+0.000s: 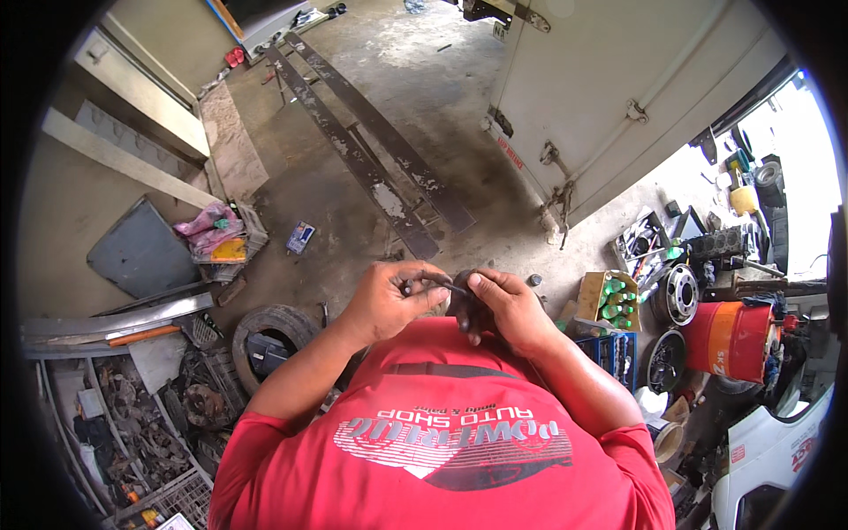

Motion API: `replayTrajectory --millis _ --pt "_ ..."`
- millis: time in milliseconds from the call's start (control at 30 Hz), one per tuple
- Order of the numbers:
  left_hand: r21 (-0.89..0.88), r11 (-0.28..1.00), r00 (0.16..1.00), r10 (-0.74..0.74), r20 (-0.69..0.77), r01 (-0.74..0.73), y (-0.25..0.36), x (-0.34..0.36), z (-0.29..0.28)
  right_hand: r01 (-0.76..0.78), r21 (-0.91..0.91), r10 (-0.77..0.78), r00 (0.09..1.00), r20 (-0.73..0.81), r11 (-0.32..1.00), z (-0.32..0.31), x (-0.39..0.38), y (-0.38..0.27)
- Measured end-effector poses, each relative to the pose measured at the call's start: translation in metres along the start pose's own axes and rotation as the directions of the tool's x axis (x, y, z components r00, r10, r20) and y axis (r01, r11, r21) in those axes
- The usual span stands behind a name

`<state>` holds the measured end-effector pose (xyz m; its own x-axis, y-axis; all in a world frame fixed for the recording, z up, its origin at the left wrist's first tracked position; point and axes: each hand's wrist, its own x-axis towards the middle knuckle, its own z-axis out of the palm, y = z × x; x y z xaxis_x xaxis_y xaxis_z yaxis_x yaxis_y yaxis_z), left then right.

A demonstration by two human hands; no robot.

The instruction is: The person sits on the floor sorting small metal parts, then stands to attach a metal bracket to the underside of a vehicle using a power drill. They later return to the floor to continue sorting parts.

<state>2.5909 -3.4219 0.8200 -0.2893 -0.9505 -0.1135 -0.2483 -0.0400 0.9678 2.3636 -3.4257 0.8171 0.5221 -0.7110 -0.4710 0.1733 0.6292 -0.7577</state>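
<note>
Just in front of my red shirt, both hands are raised close together. My left hand (399, 296) is closed, pinching a thin dark rod-like tool (449, 285) between thumb and fingers. Its tip points right, at a dark, roundish part (462, 305) in my right hand (502, 305). The fingers of that hand curl around the part, with the thumb on top. I cannot tell the exact kind of either object, and the fingers hide much of the part. The fingertips look stained dark.
Two long dark metal rails (353, 141) lie on the concrete floor ahead. A white truck-body door (609, 88) stands front right. A box of green bottles (614, 300), a wheel rim (678, 291) and a red drum (729, 340) sit right. A tyre (274, 340) and scrap parts lie left.
</note>
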Motion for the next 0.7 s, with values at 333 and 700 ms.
replayTrajectory --millis 333,700 --pt "-0.041 0.999 0.999 0.001 0.049 0.001 0.000 0.104 0.001 0.127 -0.231 -0.157 0.980 -0.119 0.965 -0.052 0.049 -0.059" --pt "0.024 1.000 0.986 -0.021 0.168 0.017 0.000 0.344 0.075 0.295 -0.523 -0.413 0.903 -0.122 0.800 -0.238 0.120 -0.156"
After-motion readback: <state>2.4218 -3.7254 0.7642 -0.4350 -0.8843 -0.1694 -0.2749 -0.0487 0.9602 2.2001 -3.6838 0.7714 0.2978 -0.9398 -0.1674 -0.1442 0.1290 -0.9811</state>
